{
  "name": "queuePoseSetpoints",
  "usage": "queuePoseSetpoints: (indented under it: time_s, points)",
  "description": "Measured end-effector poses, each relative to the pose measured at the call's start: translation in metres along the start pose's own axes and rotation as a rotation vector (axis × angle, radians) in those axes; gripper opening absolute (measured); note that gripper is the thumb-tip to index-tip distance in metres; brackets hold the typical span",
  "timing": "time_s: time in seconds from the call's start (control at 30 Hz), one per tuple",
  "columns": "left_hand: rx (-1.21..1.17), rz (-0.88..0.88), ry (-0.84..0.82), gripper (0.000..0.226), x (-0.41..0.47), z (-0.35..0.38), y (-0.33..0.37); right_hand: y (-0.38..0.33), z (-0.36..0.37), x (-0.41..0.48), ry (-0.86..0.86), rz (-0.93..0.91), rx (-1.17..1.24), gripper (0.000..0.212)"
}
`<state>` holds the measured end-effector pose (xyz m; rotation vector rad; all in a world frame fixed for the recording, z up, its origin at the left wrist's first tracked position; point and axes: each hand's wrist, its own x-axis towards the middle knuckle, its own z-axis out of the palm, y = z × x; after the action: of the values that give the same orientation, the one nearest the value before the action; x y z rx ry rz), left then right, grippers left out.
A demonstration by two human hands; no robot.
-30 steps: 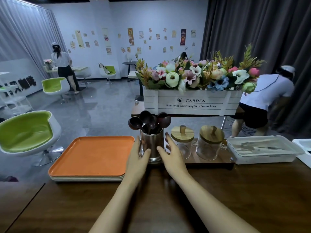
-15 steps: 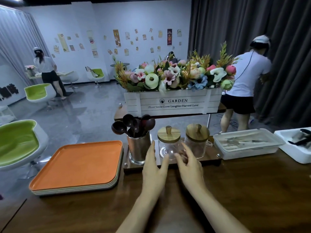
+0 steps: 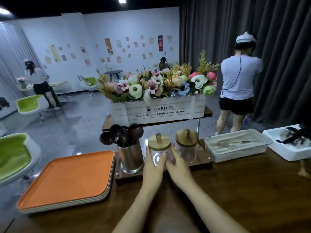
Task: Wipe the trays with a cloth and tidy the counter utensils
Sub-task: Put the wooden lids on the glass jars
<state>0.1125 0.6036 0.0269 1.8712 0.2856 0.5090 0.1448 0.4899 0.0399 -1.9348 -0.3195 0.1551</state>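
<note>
A glass jar (image 3: pixel 159 148) with a wooden lid stands on a dark wooden board (image 3: pixel 127 177) on the counter. My left hand (image 3: pixel 152 167) holds its left side and my right hand (image 3: pixel 176 167) holds its right side, fingers wrapped round the glass. Left of the jar is a steel cup (image 3: pixel 130 157) full of dark wooden spoons (image 3: pixel 121 133). To the jar's right there is a second lidded glass jar (image 3: pixel 186 145). A stack of trays (image 3: pixel 67 180), orange on top, lies at the left of the counter. No cloth is in view.
A lidded white box (image 3: pixel 235 145) and a white tub (image 3: pixel 289 148) with dark utensils sit at the right. A flower crate (image 3: pixel 159 110) stands on a shelf behind. A person (image 3: pixel 237 84) stands by the curtain; another person (image 3: pixel 39 81) is far left. Green chairs (image 3: pixel 15 155) stand beyond the counter.
My hands left the steel spoon cup, moved right and closed round the first glass jar. The view shifted right, and the person at the curtain straightened up.
</note>
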Motion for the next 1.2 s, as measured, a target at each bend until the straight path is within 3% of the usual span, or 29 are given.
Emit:
queuePoseSetpoints:
  time_s: [0.13, 0.3, 0.47, 0.87, 1.2]
  points:
    - [-0.005, 0.035, -0.012, 0.079, -0.021, 0.001, 0.006, 0.007, -0.010, -0.010, -0.010, -0.015, 0.073, 0.073]
    - [-0.020, 0.015, 0.024, 0.081, -0.061, 0.007, 0.011, 0.019, -0.028, -0.040, 0.012, -0.053, 0.168, 0.060]
    - [-0.057, 0.010, 0.048, 0.067, -0.112, 0.034, 0.034, 0.037, -0.070, -0.081, -0.020, -0.086, 0.239, 0.060]
    - [-0.119, -0.081, 0.104, 0.084, -0.217, 0.206, 0.083, 0.126, -0.250, -0.147, -0.055, -0.119, 0.151, 0.057]
    - [-0.130, -0.080, 0.030, 0.073, -0.248, 0.293, 0.122, 0.177, -0.339, -0.165, 0.024, -0.046, 0.204, 0.052]
